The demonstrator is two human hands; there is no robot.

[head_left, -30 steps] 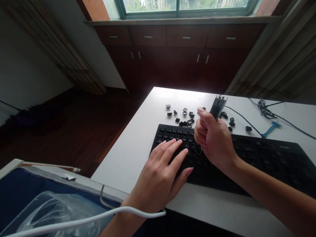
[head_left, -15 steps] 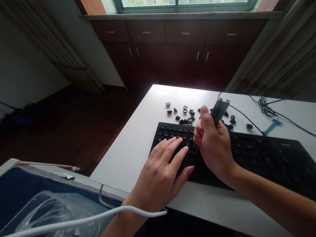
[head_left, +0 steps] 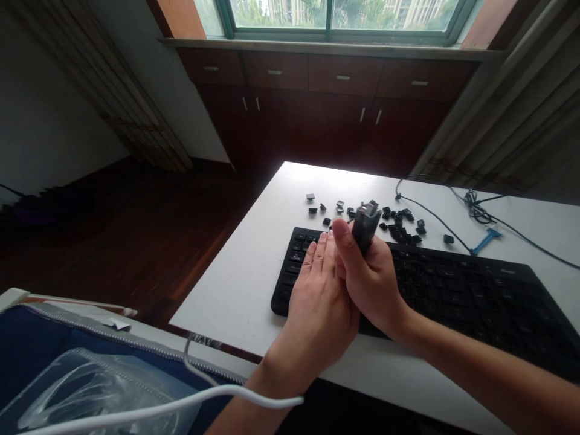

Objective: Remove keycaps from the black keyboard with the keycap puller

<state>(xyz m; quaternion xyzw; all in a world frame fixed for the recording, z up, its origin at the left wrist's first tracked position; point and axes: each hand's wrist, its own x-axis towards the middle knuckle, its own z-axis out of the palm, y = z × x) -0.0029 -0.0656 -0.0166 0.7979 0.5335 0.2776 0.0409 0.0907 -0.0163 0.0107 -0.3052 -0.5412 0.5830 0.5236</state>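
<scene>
My right hand point(head_left: 374, 278) is closed in a fist around the black handle of a keycap puller point(head_left: 366, 226), its thumb along the side and small metal prongs pointing up. The lower end of the puller is hidden behind my hands. My left hand point(head_left: 321, 302) lies flat over the left part of a black keyboard point(head_left: 457, 284), fingers stretched out and together. Its thumb side touches my right fist, and the thumb itself is mostly hidden. Several loose black keycaps point(head_left: 399, 232) lie scattered behind the keyboard.
The keyboard lies on a white table point(head_left: 235, 284). A blue tool point(head_left: 486, 240) and a bundled black cable point(head_left: 475, 208) are behind it at the right. A white cable point(head_left: 181, 406) crosses the lower left, above a clear plastic bag point(head_left: 90, 386) on blue fabric.
My right fist has moved left with the keycap puller and now meets my left hand. My left hand has shifted slightly right, its fingers drawn together. The view has tilted up slightly.
</scene>
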